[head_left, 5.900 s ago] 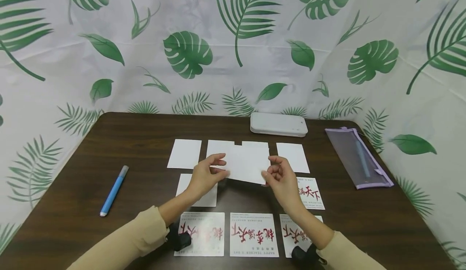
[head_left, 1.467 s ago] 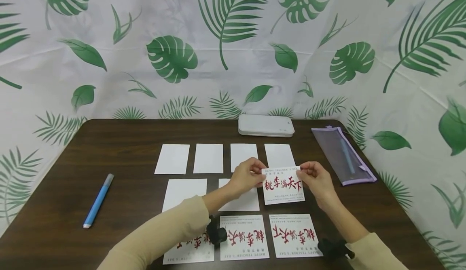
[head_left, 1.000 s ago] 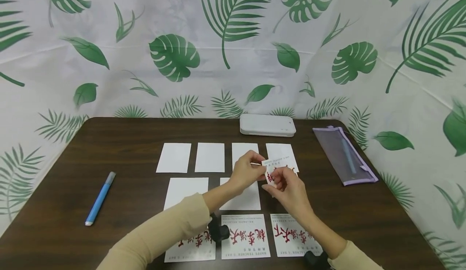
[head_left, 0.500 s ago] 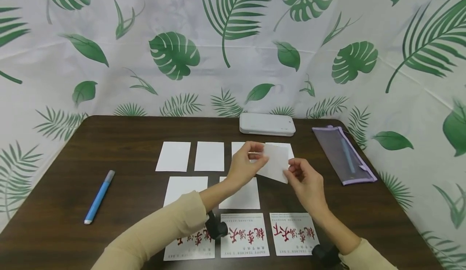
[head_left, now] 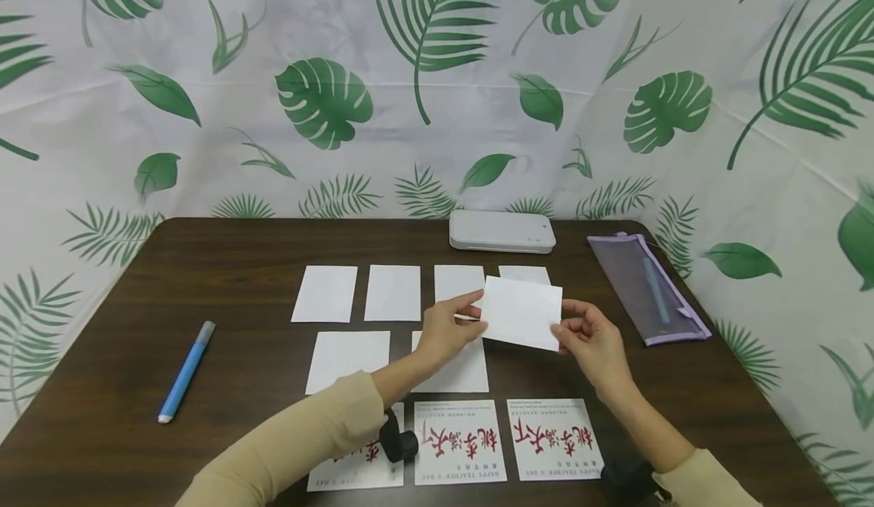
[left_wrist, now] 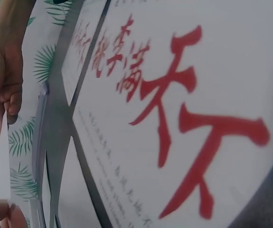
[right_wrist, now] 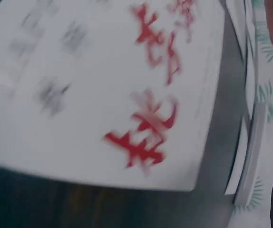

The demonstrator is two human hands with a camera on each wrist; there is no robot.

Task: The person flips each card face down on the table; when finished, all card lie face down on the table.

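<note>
A white card (head_left: 522, 313) is up off the table in the head view, its blank face toward me. My left hand (head_left: 447, 332) pinches its left edge, and my right hand (head_left: 594, 347) pinches its right edge. In the left wrist view the same card (left_wrist: 2, 166) appears nearly edge-on between both hands. Below lie two blank cards; the right one (head_left: 452, 366) is partly behind my left hand. Nearest me is a row of cards with red characters, the middle one (head_left: 460, 442) and right one (head_left: 554, 440) fully showing; my left sleeve covers part of the third.
Several blank cards, such as this card (head_left: 392, 293), form the far row on the dark table (head_left: 259, 287). Behind them stands a white flat case (head_left: 501, 231). A purple mesh pouch (head_left: 649, 287) lies right, a blue marker (head_left: 187, 373) left. A leaf-patterned cloth (head_left: 273, 127) hangs behind.
The held card has been turned from its red-printed face to its blank face. My right hand briefly came close to my left, then moved back to the card's right edge.
</note>
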